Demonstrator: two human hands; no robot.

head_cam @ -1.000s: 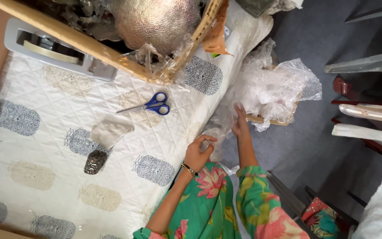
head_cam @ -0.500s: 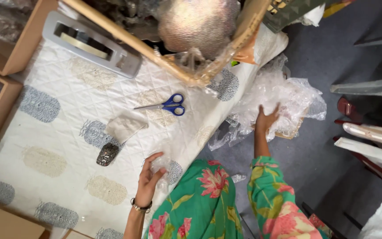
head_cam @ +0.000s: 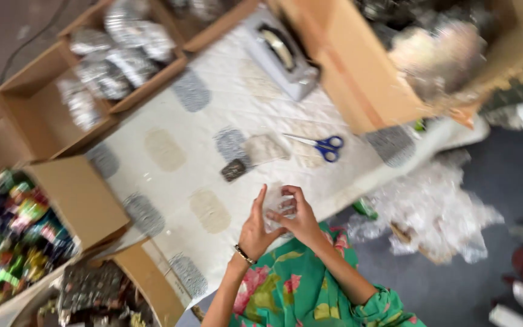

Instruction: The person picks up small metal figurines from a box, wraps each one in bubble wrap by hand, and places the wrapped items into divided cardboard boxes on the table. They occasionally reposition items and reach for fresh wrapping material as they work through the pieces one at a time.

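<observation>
Head view, blurred. Left hand [head_cam: 255, 227] and right hand [head_cam: 298, 218] meet low centre of frame, fingers curled around a small clear plastic piece [head_cam: 278, 207] held between them, just above the near edge of the worktop [head_cam: 171, 121]. Exact grip on it is hard to read through the blur. The quilted white cover with grey and beige patches is mostly bare around the hands, so there is open room to the left and above.

Blue-handled scissors [head_cam: 319, 145] lie right of centre, well apart from the hands. A small dark wrapped item [head_cam: 234, 170] sits just above them.

Edges are crowded: open cardboard box [head_cam: 358, 66] upper right, box of silvery packets [head_cam: 110, 54] upper left, box of colourful packets [head_cam: 13, 233] lower left. Crumpled clear plastic [head_cam: 431, 212] lies on the floor at right, past the worktop edge.
</observation>
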